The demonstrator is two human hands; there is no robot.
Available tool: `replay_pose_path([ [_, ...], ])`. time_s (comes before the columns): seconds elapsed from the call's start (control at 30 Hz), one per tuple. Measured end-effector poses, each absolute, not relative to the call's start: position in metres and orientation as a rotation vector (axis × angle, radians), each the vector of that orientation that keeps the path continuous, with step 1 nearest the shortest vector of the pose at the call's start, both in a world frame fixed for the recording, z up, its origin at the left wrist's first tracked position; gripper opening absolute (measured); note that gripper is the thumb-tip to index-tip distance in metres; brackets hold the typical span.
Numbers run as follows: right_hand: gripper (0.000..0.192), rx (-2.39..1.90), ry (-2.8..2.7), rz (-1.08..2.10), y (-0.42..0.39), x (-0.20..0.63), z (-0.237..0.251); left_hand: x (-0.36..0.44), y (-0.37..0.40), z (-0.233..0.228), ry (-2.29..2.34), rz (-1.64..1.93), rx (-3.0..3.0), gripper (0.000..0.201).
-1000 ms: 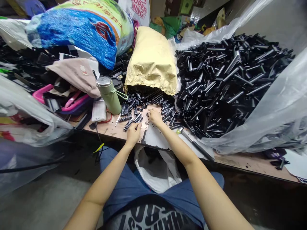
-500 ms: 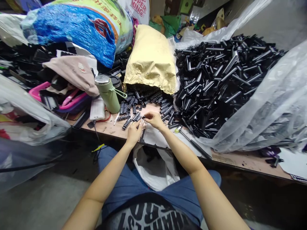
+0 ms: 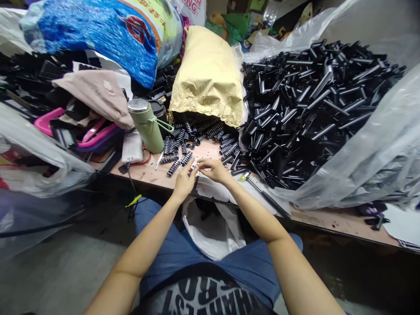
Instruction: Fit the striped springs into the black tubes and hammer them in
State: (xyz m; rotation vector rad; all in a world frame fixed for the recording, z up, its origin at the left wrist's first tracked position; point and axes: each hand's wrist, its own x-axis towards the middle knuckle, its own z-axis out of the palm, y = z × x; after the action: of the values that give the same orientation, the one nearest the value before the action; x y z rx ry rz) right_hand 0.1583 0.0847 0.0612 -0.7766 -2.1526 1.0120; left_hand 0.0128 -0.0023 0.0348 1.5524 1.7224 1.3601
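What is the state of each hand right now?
Left hand: closed on a small dark piece.
Right hand: closed in a pinch; anything held is too small to tell.

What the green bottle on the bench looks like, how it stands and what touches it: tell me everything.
The green bottle is tall and roughly cylindrical, with a matte-looking pale green body, a silvery, metal-looking top and a green loop sticking out to the right. It appears closed. It stands on the tabletop, tilted leftward in the picture, perhaps only through the wide lens. A white block lies at its left; it partly hides a dark cup behind. Whether either touches it, I cannot tell.
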Motion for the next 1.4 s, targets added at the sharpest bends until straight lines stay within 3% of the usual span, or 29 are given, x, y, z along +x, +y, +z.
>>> replay_pose_path([
  [0.17,0.031,-1.029,-2.451,0.628,0.133,0.123,0.052,0.005,-0.001,0.033,1.728,1.409,1.424,0.03],
  [0.27,0.027,-1.129,-2.609,0.531,0.156,0.109,0.046,0.003,-0.004,0.032,1.702,1.408,1.334,0.029],
  [0.53,0.021,-1.168,-2.498,0.627,0.133,0.138,0.048,0.004,0.001,0.035,1.734,1.365,1.395,0.027],
  [0.73,0.021,-0.958,-1.909,1.102,0.088,0.157,0.055,0.02,0.005,0.035,1.643,1.321,1.572,0.034],
  [0.87,0.019,-0.939,-1.821,1.121,0.074,0.168,0.061,0.026,0.001,0.035,1.595,1.309,1.621,0.036],
  [1.13,0.019,-0.834,-2.116,0.835,0.055,0.209,0.067,0.04,0.001,0.029,1.526,1.247,1.571,0.044],
  [1.3,0.023,-1.467,-2.154,0.377,0.093,0.233,0.066,0.069,0.015,0.016,1.457,1.451,1.607,0.027],
  [1.4,0.022,-1.648,-2.314,0.318,0.103,0.224,0.059,0.078,0.016,0.014,1.473,1.384,1.695,0.02],
])
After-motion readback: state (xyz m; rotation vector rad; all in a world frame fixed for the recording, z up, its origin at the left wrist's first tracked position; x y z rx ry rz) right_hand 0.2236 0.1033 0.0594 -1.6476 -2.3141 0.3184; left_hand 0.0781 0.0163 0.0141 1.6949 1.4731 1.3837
